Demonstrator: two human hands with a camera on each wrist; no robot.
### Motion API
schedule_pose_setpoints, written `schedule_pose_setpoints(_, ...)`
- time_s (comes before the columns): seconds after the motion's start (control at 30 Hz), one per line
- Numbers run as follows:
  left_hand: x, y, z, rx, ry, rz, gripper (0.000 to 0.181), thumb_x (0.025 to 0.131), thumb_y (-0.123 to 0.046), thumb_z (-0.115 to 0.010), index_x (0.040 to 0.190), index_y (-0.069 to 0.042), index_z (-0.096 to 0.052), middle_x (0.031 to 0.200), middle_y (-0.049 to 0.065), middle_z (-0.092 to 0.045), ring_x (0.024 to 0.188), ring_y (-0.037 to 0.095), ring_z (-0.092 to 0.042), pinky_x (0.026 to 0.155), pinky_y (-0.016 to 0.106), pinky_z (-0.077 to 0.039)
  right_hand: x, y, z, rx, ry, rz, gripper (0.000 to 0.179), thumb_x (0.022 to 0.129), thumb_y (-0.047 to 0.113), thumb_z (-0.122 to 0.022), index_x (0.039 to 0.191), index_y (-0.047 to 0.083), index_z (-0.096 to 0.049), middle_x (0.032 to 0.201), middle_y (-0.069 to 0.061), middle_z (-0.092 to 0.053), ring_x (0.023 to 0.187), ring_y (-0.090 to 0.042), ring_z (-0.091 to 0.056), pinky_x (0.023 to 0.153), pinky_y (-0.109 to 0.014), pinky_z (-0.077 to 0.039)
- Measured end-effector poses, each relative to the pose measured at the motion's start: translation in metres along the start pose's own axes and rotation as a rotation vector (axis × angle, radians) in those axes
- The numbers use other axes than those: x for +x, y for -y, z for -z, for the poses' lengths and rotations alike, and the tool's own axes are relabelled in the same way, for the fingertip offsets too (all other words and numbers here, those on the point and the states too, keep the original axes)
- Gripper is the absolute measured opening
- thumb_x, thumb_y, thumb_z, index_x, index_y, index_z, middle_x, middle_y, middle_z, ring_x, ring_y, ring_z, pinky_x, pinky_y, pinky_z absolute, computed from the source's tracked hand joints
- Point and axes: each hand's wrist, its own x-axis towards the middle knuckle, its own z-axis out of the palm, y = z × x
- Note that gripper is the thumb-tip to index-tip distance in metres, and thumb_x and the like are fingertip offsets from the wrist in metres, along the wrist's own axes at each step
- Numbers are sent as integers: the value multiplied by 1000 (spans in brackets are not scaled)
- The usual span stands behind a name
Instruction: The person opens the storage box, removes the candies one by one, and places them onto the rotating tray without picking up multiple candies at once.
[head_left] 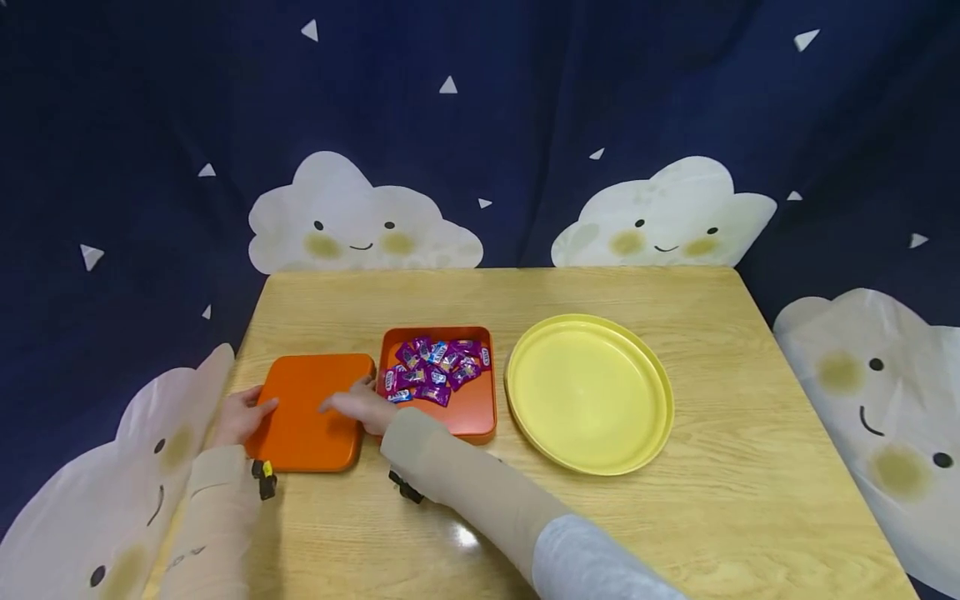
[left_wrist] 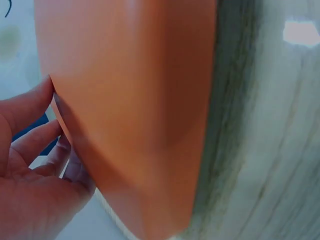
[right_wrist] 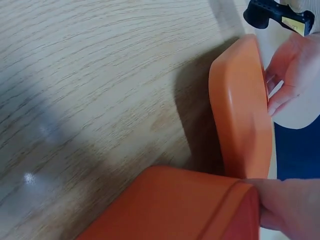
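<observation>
On the left of the table, an orange square lid (head_left: 303,408) with rounded corners lies face down beside a matching box (head_left: 474,408). My left hand (head_left: 238,417) holds the lid's left edge, thumb and fingers at its rim, as the left wrist view also shows near the lid (left_wrist: 135,100). Between lid and box is my right hand (head_left: 363,407), one finger stretched over the lid's right part. In the right wrist view, part of this hand (right_wrist: 290,200) shows behind the box corner (right_wrist: 175,205); its fingertips are hidden. Several purple and blue wrapped candies (head_left: 427,371) lie inside the box.
A round yellow tray (head_left: 588,396) stands right of the box. The wooden table (head_left: 750,467) reaches back to a dark blue curtain (head_left: 517,100) with white cloud cushions or cutouts. A small black camera mount (head_left: 264,477) sits on the left wrist.
</observation>
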Motion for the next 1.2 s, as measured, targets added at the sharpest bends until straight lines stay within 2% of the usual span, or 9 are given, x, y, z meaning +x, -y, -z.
schedule_pose_setpoints(0.07,-1,-1,-2,13,-31,-12,57,94,-17,-48,134,16,-24,132,39,-30,121,49,-34,102,53,-28,3,0,-1,12,-8,-8,99,77,23,-68,146,2,-1,153,-11,1,139,-25,-10,112,-38,-14)
schedule_pose_setpoints(0.27,1,0,-7,-10,-89,13,55,93,-15,-51,134,15,-28,130,38,-36,117,47,-37,102,52,-29,11,-2,-7,6,-46,-46,99,76,23,-69,146,2,-2,153,-10,1,138,-23,-10,113,-36,-13)
schedule_pose_setpoints(0.57,2,1,-16,-30,-186,2,49,90,-8,-54,130,16,-38,122,37,-45,106,43,-45,96,49,-37,15,-7,-7,16,-25,-74,97,78,24,-68,146,0,-2,153,-12,2,139,-25,-6,113,-38,-11)
schedule_pose_setpoints(0.93,6,1,-20,-61,-178,39,50,91,-7,-52,132,14,-34,130,36,-39,120,44,-38,103,50,-30,13,-6,-4,15,-18,-57,96,79,23,-67,146,0,-1,153,-13,1,139,-25,-7,112,-37,-14)
schedule_pose_setpoints(1.07,6,-1,-21,-99,-168,80,52,92,-8,-50,136,11,-29,136,34,-32,126,44,-31,105,49,-27,7,4,2,-53,36,12,87,83,22,-63,146,2,-8,153,-11,-7,139,-22,-12,112,-35,-15)
schedule_pose_setpoints(1.13,5,-3,-22,-110,-185,94,53,92,-8,-50,137,11,-27,138,34,-29,128,44,-28,106,49,-24,2,12,8,-153,77,96,76,85,24,-62,145,4,-19,151,-8,-20,137,-20,-21,111,-32,-20)
schedule_pose_setpoints(1.2,3,-4,-24,-78,-222,84,54,91,-7,-51,137,11,-28,138,35,-27,128,45,-25,107,49,-23,-2,20,16,-286,121,220,64,87,25,-59,142,7,-32,145,-6,-34,132,-17,-31,108,-29,-27)
